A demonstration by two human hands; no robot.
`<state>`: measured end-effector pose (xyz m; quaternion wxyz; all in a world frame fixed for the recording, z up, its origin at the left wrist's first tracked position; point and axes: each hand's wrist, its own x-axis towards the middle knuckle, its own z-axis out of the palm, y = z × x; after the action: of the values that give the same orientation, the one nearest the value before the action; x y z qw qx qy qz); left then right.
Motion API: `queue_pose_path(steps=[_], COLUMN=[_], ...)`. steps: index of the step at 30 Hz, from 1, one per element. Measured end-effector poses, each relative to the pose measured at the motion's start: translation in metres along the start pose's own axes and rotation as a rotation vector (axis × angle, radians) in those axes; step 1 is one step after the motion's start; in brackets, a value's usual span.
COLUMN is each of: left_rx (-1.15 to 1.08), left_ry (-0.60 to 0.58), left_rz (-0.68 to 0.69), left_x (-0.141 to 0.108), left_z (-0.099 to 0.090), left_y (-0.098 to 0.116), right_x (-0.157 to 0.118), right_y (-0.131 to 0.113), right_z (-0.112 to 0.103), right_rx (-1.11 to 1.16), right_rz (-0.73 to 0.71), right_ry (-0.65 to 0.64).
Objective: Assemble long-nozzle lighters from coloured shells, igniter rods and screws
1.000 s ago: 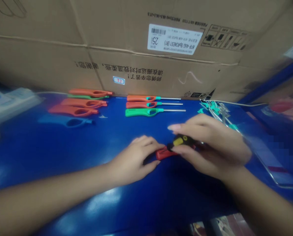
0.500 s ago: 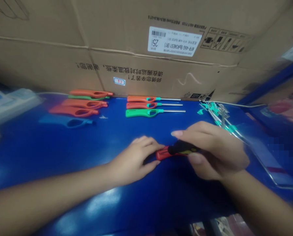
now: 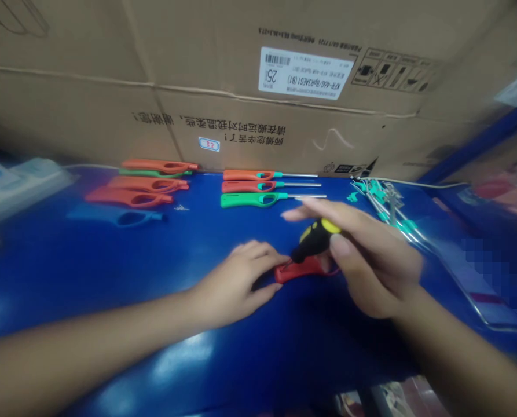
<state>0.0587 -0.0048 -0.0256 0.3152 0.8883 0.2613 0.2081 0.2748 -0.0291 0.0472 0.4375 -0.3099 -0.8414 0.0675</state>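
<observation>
A red lighter casing [image 3: 299, 270] lies on the blue table in front of me. My left hand [image 3: 248, 279] pinches its left end between thumb and fingers. My right hand [image 3: 366, 255] grips a black and yellow screwdriver [image 3: 314, 240], tilted with its tip down at the slot near the casing's left end. Whether the tip is inside the slot I cannot tell. The casing's right end is partly hidden by my right hand. Beyond my hands, three assembled lighters lie in a row: an orange one [image 3: 247, 175], a red one [image 3: 245, 186] and a green one [image 3: 249, 200].
Several loose casings lie at the left, with a blue casing [image 3: 114, 216] nearest. Metal tubes and teal parts [image 3: 373, 190] are heaped at the right beside a clear tray [image 3: 479, 284]. A large cardboard box [image 3: 223, 63] walls off the back. A pale container [image 3: 24, 185] stands far left.
The screwdriver's handle has risen from lying low over the casing to a steeper tilt. My right hand has lifted and its fingers have spread more. My left hand stays in place.
</observation>
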Motion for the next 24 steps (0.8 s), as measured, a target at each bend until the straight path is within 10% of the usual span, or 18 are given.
queue_pose_path(steps=[24], left_rx=[0.025], left_ry=[-0.009], left_rz=[-0.014], left_x=[0.0017], left_z=[0.0021], left_y=[-0.0018], right_x=[0.0015], right_y=[-0.0041], right_z=[-0.0034], right_rx=[-0.120], right_rz=[-0.135], right_ry=[-0.040])
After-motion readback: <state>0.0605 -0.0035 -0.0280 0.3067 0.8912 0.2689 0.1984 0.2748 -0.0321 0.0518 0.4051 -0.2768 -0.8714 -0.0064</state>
